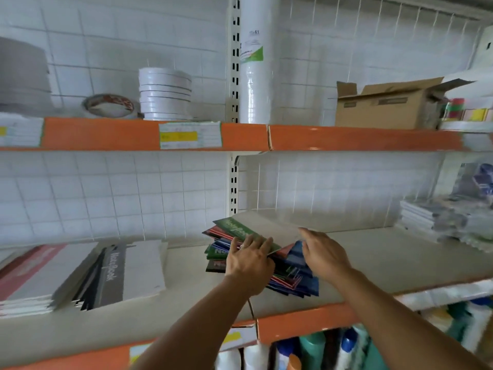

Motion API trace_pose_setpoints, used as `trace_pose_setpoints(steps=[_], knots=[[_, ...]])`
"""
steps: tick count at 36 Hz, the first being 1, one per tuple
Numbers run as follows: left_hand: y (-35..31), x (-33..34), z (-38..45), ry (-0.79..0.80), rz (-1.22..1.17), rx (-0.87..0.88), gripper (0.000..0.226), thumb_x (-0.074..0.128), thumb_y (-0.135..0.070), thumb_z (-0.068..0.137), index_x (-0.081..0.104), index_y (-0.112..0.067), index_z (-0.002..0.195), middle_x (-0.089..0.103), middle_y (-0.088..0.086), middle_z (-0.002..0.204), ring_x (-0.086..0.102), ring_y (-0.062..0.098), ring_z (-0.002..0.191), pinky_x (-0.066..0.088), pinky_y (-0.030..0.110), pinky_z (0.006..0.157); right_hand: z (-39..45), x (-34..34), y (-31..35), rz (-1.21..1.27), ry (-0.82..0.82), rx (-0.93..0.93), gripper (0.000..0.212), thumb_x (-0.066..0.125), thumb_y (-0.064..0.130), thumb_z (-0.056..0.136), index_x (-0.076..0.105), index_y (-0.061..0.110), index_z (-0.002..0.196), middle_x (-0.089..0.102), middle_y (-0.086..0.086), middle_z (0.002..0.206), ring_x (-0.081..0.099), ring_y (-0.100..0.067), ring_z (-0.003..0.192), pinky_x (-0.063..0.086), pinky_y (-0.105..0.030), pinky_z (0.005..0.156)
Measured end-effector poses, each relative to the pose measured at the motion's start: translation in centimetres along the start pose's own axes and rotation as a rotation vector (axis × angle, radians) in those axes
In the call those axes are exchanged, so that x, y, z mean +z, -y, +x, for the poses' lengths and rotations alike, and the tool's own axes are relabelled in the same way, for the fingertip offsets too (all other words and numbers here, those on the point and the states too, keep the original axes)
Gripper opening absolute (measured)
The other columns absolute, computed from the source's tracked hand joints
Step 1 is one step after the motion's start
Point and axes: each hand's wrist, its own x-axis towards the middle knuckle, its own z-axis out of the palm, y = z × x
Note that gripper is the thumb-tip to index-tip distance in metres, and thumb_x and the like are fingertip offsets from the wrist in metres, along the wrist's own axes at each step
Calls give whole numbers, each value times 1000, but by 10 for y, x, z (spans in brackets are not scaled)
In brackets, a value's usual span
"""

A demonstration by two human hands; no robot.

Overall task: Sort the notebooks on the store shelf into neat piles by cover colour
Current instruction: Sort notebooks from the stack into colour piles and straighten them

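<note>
Head view, left hand [249,259] gripping green notebook [246,233], right hand [324,253] hovering open

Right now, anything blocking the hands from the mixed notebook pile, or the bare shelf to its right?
Nothing visible. The left hand and right hand already touch the mixed pile; the shelf to its right lies bare.

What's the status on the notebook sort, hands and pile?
Left hand gripping top green notebook, lifting its edge. Right hand open over mixed pile. Colours unsorted. Nothing in the way.

Notebook heap [280,265] mid-shelf [373,252] — book stack [80,273] left.
</note>
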Motion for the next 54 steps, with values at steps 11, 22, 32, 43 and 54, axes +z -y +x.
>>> trace_pose_setpoints(steps=[11, 22, 32, 43, 54], knots=[[3, -13, -8, -65, 234, -84, 68, 54, -22, 94, 15, -25, 149, 38, 7, 144, 36, 27, 135, 19, 42, 117, 14, 11, 8, 158, 61, 10, 58, 49, 8, 93, 32, 23, 145, 59, -6, 121, 53, -18, 86, 38, -28, 66], [21, -20, -17, -101, 208, -102, 45, 51, -8, 94, 37, -20, 135, 39, 8, 129, 51, 25, 113, 52, 35, 86, 23, -6, 19, 293, 493, 20, 83, 50, 15, 84, 8, 38, 152, 14, -4, 160, 22, -29, 143, 20, -47, 116], [34, -20, -33, -207, 149, -116, 41, 43, -8, 96, 35, -19, 134, 50, 5, 131, 52, 24, 116, 48, 34, 86, 27, -8, 23, 198, 602, 9, 93, 66, 43, 84, 3, 34, 152, 10, -6, 160, 13, -29, 146, 14, -49, 117], [53, -25, -56, -174, 149, -217, 51, 37, -12, 100, 24, -25, 148, 33, 2, 153, 40, 24, 134, 43, 36, 100, 15, -7, 31, -132, 277, -104, 74, 23, 69, 92, 18, 25, 152, 46, 1, 145, 35, -22, 138, -7, -57, 115], [55, -30, -70, -178, 136, -263, 49, 35, -10, 99, 29, -24, 145, 41, -1, 146, 47, 23, 127, 47, 36, 91, -7, -8, 55, -267, 114, -212, 59, 49, 67, 85, 59, 19, 118, 61, 1, 111, 55, -20, 106, 24, -43, 107]])
